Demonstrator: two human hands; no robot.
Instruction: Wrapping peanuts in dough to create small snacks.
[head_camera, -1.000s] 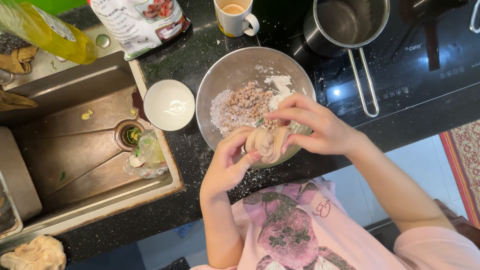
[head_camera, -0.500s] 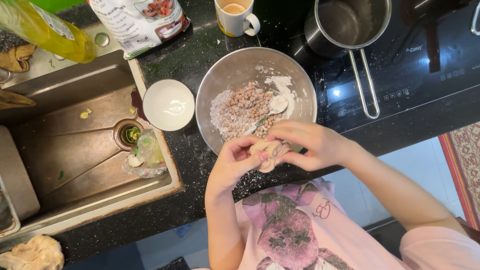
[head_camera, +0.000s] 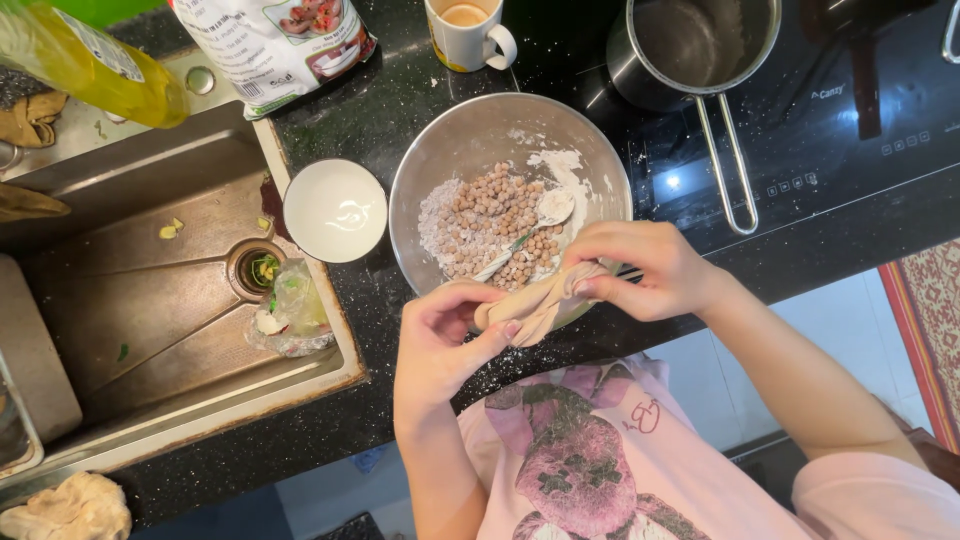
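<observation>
Both hands work a soft tan strip of dough (head_camera: 540, 305) just at the near rim of the steel bowl (head_camera: 480, 140); a second ago it was a rounder lump held over the bowl, and now it is drawn out longer and lower, stretched between the two hands — so the shaping looks well under way. The left hand (head_camera: 440, 345) has its fingers curled and its thumb pressed against the dough's near-left end; the right hand (head_camera: 650, 270) pinches the far-right end between thumb and fingertips.

Inside the bowl lies a heap of small brown floured balls (head_camera: 490, 225) with a white spoon (head_camera: 545, 215) resting among them; loose white flour sits at the bowl's far side. Left of the bowl stands a small white dish (head_camera: 335, 210) on the dark table (head_camera: 380, 100); further left is the sink (head_camera: 130, 290). At the far edge sit a mug (head_camera: 465, 30) and a printed bag (head_camera: 270, 45); to the right, a saucepan (head_camera: 700, 45) on the black hob (head_camera: 870, 100).
</observation>
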